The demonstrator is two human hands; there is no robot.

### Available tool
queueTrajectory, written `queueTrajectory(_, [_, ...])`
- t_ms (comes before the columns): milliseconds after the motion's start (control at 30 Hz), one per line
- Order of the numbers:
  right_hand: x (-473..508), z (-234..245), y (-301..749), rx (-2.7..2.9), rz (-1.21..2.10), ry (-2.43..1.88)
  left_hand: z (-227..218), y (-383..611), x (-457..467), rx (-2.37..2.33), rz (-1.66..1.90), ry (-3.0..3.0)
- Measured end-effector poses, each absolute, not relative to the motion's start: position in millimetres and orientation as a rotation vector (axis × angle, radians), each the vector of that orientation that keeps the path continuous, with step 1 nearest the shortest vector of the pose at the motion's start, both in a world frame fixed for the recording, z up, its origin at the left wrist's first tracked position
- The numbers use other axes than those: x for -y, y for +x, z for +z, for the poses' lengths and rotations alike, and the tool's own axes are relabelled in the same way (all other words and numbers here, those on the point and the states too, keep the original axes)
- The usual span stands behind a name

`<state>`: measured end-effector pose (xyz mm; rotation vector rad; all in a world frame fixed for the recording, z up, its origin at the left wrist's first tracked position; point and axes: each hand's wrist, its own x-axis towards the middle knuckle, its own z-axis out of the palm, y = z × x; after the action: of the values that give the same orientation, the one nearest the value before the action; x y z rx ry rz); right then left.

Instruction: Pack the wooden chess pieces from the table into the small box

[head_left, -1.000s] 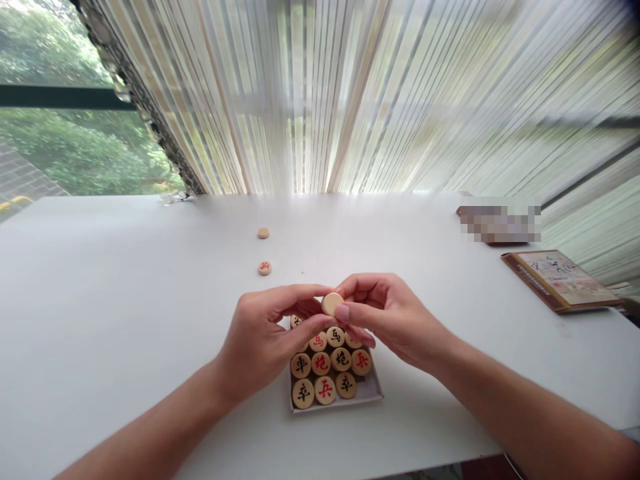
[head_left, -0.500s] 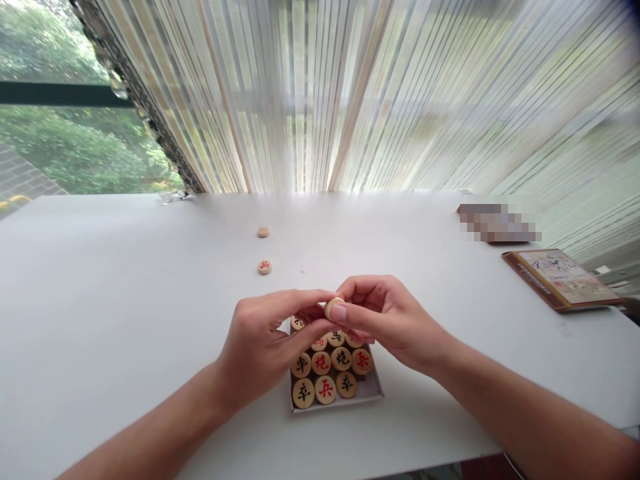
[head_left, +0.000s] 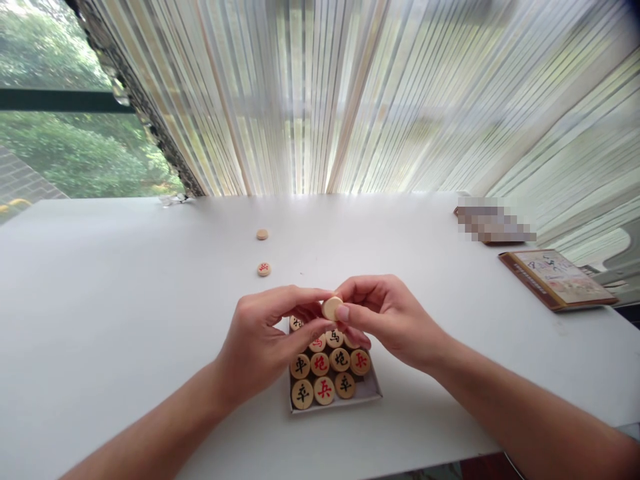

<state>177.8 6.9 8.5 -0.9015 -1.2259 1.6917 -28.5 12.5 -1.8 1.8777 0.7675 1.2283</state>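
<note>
Both hands meet above a small open white box [head_left: 369, 393] packed with several round wooden chess pieces marked in red and black. My left hand [head_left: 263, 340] and my right hand [head_left: 385, 317] pinch one blank-faced wooden piece [head_left: 331, 308] between their fingertips, held just over the far end of the box. The hands hide the box's far rows.
Two loose wooden pieces lie farther out on the white table [head_left: 125, 300]: one with a red mark [head_left: 263, 269] and a plain one [head_left: 262, 234]. A brown-edged booklet [head_left: 556, 279] lies at the right, near a blurred object [head_left: 495, 225]. Striped curtains hang behind.
The held piece has tilted slightly between the fingertips; the hands stay almost in the same place over the box.
</note>
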Motion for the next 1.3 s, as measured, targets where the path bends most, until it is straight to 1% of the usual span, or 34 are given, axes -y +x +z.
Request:
queueTrajectory(133, [-9,6,178,1.306,1.597,-0.870,-4,-29,-14,-0.797,1.221,1.780])
queueTrajectory(233, [-9,4,178,1.402,1.466,-0.846,-6,-31,-15,-0.855,1.262,1.805])
queueTrajectory(400, [-8,6,184,1.543,1.336,-0.924,-6,-34,-18,-0.820,1.385,2.134])
queueTrajectory(533, [-11,12,192,1.651,1.371,-0.978,-5,-35,-20,-0.719,1.437,2.371])
queueTrajectory(700, [-16,19,202,1.785,1.474,-1.033,-8,-36,-20,-0.626,1.355,2.502])
queueTrajectory(767, [-18,21,206,1.858,1.467,-1.064,-9,-35,-20,-0.627,1.311,2.500])
queueTrajectory(833, [-18,23,208,1.919,1.382,-1.102,-9,-34,-20,-0.659,1.300,2.456])
queueTrajectory(1000, [-8,36,211,2.137,0.981,-1.167,-8,-34,-24,-0.812,1.366,2.331])
queueTrajectory(1067, [-1,40,210,2.213,0.878,-1.145,-8,-35,-26,-0.856,1.379,2.328])
queueTrajectory(1167, [13,40,208,2.254,0.843,-1.087,-9,-36,-26,-0.878,1.380,2.346])
queueTrajectory(1300, [31,28,210,2.262,0.809,-1.049,-10,-37,-26,-0.873,1.378,2.360])
